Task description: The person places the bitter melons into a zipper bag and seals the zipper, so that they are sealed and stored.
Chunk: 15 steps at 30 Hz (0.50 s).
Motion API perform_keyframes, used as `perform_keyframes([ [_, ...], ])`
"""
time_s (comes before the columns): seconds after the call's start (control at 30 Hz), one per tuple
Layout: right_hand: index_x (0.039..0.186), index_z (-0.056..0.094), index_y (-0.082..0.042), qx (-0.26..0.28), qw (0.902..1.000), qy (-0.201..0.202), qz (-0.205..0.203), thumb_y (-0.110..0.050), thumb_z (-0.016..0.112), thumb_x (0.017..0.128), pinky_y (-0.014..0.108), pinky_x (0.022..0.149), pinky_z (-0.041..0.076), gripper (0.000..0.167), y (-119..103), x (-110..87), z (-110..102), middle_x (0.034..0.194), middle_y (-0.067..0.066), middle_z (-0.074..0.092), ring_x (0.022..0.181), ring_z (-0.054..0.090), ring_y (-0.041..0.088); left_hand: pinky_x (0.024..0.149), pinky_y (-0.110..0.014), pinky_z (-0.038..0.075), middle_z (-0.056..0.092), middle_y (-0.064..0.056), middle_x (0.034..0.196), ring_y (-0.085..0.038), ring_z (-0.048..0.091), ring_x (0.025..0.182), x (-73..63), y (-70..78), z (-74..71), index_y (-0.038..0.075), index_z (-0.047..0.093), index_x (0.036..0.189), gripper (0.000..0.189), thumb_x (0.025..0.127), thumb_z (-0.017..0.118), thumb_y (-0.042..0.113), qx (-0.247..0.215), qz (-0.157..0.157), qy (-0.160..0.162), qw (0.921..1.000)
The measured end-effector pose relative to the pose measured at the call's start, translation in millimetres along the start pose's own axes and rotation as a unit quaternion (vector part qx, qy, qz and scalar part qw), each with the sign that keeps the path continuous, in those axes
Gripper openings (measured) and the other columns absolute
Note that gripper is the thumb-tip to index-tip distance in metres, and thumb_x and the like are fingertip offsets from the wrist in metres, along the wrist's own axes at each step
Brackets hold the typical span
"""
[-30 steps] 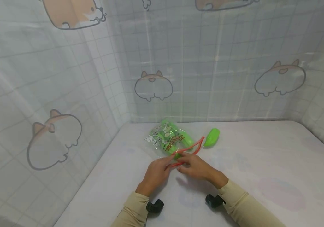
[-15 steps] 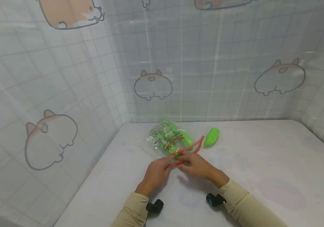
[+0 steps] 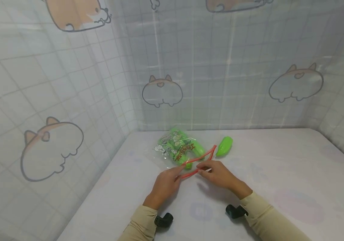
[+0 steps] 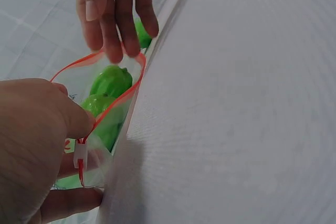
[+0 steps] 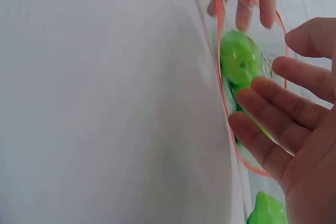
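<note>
A clear printed zip bag [image 3: 172, 150] with a red-edged mouth and a white slider [image 4: 80, 153] lies on the table, its mouth spread toward me. Inside are several glossy green, ribbed, vegetable-shaped pieces [image 4: 112, 81]. My left hand [image 3: 166, 184] pinches the bag's edge near the slider between thumb and fingers. At the mouth, my right hand [image 3: 218, 174] has its fingers extended and slightly bent, with nothing held; its fingertips are right at the red rim. One more green vegetable-shaped piece [image 3: 224, 146] lies outside, just right of the bag.
White table [image 3: 274, 180] spreads out to the right and in front. Curtain-like walls [image 3: 208, 83] with a grid and dog drawings stand behind and on both sides. Dark wrist cameras [image 3: 164, 220] hang at both cuffs.
My right hand has drawn back a little to the right, out of the bag's mouth. A green end inside the bag now shows between the hands. My left hand keeps its grip.
</note>
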State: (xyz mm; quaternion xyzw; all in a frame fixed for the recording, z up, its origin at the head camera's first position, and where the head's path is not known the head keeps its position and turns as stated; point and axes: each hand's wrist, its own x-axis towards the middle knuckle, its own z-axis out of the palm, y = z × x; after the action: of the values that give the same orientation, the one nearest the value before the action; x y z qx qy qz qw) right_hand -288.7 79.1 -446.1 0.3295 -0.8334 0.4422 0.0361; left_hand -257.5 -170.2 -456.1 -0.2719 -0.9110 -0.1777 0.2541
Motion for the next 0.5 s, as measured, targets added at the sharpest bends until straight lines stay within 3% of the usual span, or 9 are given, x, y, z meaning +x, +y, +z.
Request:
perform_keyframes([
  [0.13,0.115,0.073,0.0,-0.016,0.9995,0.024,0.016,-0.009,0.066,0.095,0.039,0.083,0.056,0.023,6,-2.9,-9,0.106,0.01,0.073,0.097,0.068,0.02,0.079,-0.041,0.057,0.073,-0.004,0.114,-0.022,0.071,0.098,-0.9,0.1,-0.8,0.013,0.07,0.128,0.044,0.085,0.076,0.006,-0.001,-0.004,0.001,1.0],
  [0.3,0.115,0.074,-0.004,-0.022,0.9953,0.056,0.075,-0.013,0.067,0.096,0.043,0.085,0.053,0.022,13,-6.3,-22,0.107,0.007,0.073,0.099,0.067,0.022,0.079,-0.042,0.057,0.074,-0.005,0.114,-0.022,0.071,0.098,-1.8,0.3,-1.6,0.011,0.07,0.127,0.044,0.084,0.076,0.005,-0.002,0.0,0.009,1.0],
  [0.5,0.115,0.074,-0.003,-0.023,0.9782,0.12,0.168,-0.021,0.064,0.098,0.047,0.092,0.05,0.027,26,-8.4,-38,0.113,0.011,0.072,0.106,0.064,0.026,0.08,-0.041,0.057,0.073,-0.005,0.116,-0.022,0.071,0.099,-2.4,1.2,-1.9,0.01,0.07,0.128,0.044,0.085,0.075,0.005,-0.002,0.001,0.01,0.9999],
])
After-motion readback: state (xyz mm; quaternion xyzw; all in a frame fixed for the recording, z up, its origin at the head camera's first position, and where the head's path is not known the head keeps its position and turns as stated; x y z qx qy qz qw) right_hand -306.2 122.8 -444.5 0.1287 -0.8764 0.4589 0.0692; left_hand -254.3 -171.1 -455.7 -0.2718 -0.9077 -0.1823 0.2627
